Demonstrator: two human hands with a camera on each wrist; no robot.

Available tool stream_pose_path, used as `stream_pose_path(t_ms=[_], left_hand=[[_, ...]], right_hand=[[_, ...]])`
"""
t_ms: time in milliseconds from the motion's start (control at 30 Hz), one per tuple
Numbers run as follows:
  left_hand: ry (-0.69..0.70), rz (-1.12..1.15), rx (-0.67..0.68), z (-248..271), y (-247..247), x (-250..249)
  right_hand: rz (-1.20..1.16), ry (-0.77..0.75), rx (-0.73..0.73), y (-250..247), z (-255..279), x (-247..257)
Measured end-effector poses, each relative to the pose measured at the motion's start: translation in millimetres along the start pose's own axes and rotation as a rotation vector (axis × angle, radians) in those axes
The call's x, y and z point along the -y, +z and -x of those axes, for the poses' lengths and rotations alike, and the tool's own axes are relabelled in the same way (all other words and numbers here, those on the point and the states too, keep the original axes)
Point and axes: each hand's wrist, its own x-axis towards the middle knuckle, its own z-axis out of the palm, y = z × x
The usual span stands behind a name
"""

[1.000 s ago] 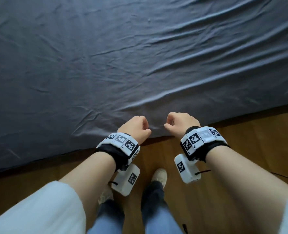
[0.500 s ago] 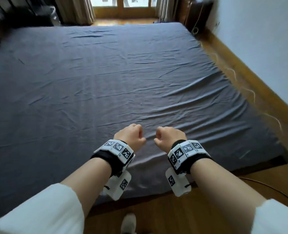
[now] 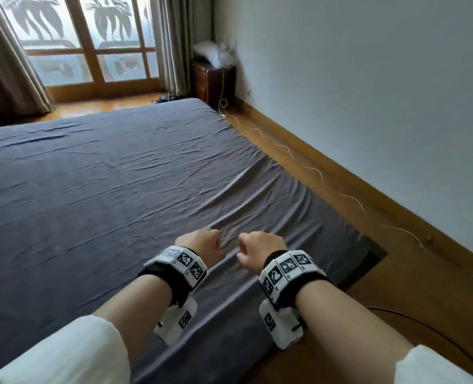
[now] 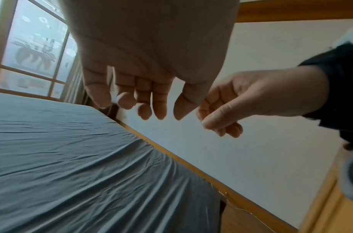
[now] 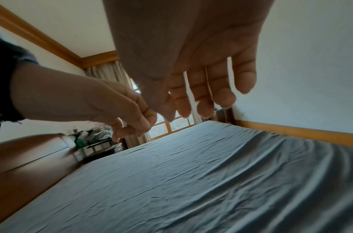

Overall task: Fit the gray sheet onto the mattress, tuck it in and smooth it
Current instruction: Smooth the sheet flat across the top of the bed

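Both hands raised higher above the gray sheet than a second ago, left hand and right hand loosely curled, holding nothing, sheet spread over mattress, wrinkles toward 2 o'clock, window now at 11 o'clock.

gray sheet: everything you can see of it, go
The sheet is dark gray, thin matte cloth, spread flat over the whole mattress top and hanging over the near and right edges. It is creased all over, with long ridges fanning toward the near right corner, where it looks loosest. Far edge by the window lies neat. Both hands, left and right, hover above it, loosely curled, holding nothing.
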Motion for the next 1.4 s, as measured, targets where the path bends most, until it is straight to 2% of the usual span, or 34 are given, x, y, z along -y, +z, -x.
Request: stream_pose_path(t_ms=[167,267,367,500,633,767,867,967,1067,1100,1167,1333,1400], left_hand=[[0.081,0.021,0.065,-66,38,-91],[0.046,0.069,0.157,-94,72,-134],[-0.042,0.143,0.193,-114,106,-147],[-0.306,0.312,0.216,-112,158,-97],[-0.608,0.396,0.249,-74,208,-7],[-0.751,0.356,0.306,-56,272,66],[-0.775,0.404,0.395,-63,317,70],[-0.771,0.411,0.440,-81,350,41],[-0.941,0.358,0.448,-101,361,10],[-0.981,0.345,0.434,-106,365,3],[-1.042,0.331,0.396,-114,368,-11],[-1.102,0.388,0.352,-150,368,-58],[-1.094,0.412,0.364,-173,367,-86]], right_hand=[[-0.035,0.093,0.055,13,0,-112],[-0.021,0.097,0.132,27,-5,-167],[-0.001,0.059,0.201,47,-20,-200],[0.008,-0.054,0.294,95,-55,-202],[0.006,-0.190,0.402,158,-87,-162],[-0.052,-0.351,0.425,228,-114,-122],[-0.062,-0.437,0.467,278,-126,-109],[0.013,-0.543,0.516,318,-144,-120],[0.098,-0.621,0.544,340,-172,-168],[0.127,-0.604,0.518,340,-182,-192],[0.155,-0.476,0.449,332,-200,-249],[0.112,0.109,0.372,291,-235,-409],[0.063,0.250,0.347,275,-243,-446]])
